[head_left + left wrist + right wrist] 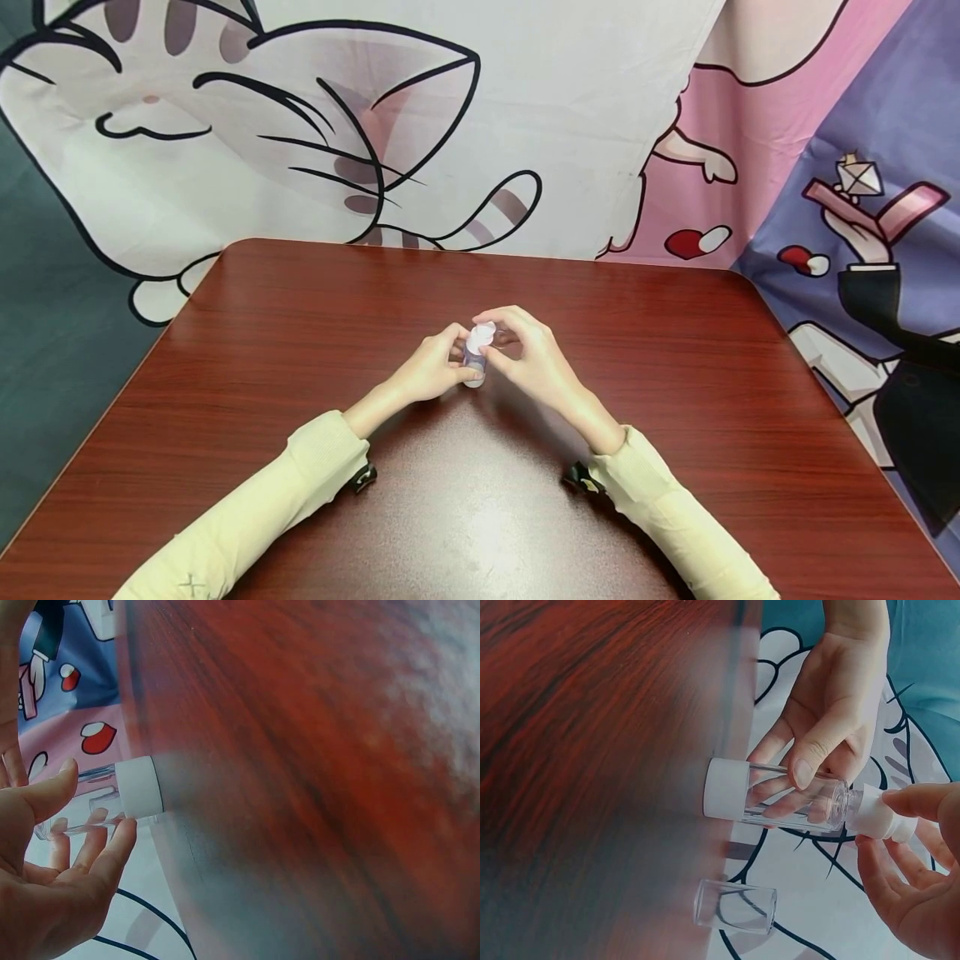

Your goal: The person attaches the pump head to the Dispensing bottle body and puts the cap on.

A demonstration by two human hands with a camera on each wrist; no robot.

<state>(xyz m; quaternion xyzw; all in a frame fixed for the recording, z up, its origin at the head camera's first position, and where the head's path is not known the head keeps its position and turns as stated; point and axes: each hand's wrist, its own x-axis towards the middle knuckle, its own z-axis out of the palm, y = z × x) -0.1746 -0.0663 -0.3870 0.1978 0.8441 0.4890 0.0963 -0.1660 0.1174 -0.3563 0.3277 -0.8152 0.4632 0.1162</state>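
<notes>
A clear bottle point(474, 367) with a white base point(726, 789) stands upright on the table. My left hand point(431, 367) grips its transparent body, thumb on one side and fingers on the other. Over the mouth sits a white pump top point(874, 812), and my right hand point(536, 358) pinches it between thumb and fingers. Part of the clear neck point(847, 806) shows just under the white collar. In the left wrist view the bottle's white bottom point(139, 786) is in sight, while the pump top is out of view.
A small clear cap point(735, 906) stands on the table close beside the bottle, mostly hidden behind the right hand in the head view. The reddish-brown table point(315, 292) reaches back to a cloth printed with a cartoon cat point(247, 167).
</notes>
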